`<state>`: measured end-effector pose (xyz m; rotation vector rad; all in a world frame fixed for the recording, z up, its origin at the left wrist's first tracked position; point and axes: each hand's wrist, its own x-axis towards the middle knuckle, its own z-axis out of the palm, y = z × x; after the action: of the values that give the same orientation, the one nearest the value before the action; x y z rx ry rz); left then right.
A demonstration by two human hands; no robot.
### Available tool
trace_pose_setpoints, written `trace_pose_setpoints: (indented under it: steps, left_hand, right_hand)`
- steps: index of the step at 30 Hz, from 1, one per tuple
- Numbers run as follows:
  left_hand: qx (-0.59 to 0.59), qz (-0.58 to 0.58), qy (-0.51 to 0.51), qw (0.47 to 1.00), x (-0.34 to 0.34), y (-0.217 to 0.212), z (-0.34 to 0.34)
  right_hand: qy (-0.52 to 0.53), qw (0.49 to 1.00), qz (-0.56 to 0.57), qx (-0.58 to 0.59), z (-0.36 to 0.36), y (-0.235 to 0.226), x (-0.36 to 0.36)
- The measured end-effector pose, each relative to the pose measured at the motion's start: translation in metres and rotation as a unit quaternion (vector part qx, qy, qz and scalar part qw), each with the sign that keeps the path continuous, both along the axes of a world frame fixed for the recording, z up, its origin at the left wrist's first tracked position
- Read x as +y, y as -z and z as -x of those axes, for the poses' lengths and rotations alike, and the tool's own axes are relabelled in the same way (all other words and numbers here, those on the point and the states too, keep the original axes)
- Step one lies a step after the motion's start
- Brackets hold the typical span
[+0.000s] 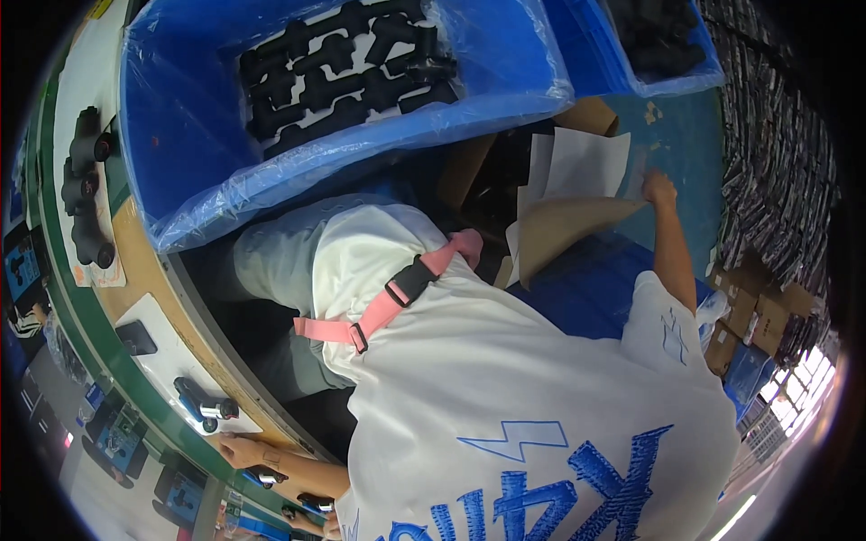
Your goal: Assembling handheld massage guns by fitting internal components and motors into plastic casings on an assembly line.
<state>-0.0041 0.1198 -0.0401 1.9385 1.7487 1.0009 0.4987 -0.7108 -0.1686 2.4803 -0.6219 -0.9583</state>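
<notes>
At the right, my right hand is closed on the edge of a brown cardboard sheet, which bends upward. White sheets stand behind it, in or against an open carton. My left hand rests at the workbench edge on the lower left, its fingers lying on the surface with nothing visible in them. Close to it, a small black-and-silver device lies on a white mat. A dark flat slab lies farther up the same mat.
Ahead, a blue bin lined with clear plastic holds several black T-shaped parts. A second blue bin stands right of it. More black parts lie on the left bench. Another person's hand shows below. Brown cartons stand far right.
</notes>
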Motion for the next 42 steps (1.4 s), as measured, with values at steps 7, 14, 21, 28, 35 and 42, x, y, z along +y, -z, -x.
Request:
trace_pose_setpoints:
  steps: [7,14,21,28,35,42]
  left_hand:
    - [-0.022,0.005,-0.093,0.995,-0.018,0.010,0.070]
    - [-0.001,0.011,-0.072,0.997,-0.026,0.055,0.113]
    - [0.024,-0.026,-0.087,0.996,-0.047,-0.008,0.085]
    - [-0.040,-0.004,-0.086,0.995,-0.036,0.008,0.103]
    - [0.099,0.073,-0.190,0.974,-0.073,-0.030,0.041]
    - [-0.112,-0.039,-0.125,0.985,-0.063,0.018,0.062]
  right_hand:
    - [-0.244,0.951,-0.001,0.192,0.083,0.127,-0.113]
    - [-0.243,0.960,-0.063,0.126,-0.065,0.096,-0.193]
    - [-0.353,0.918,-0.166,0.067,-0.047,0.017,0.148]
    - [-0.265,0.706,-0.495,0.432,0.025,-0.209,0.412]
    - [-0.521,0.639,-0.566,-0.013,-0.110,-0.109,0.506]
    - [-0.712,0.548,-0.426,0.105,-0.080,-0.039,0.492]
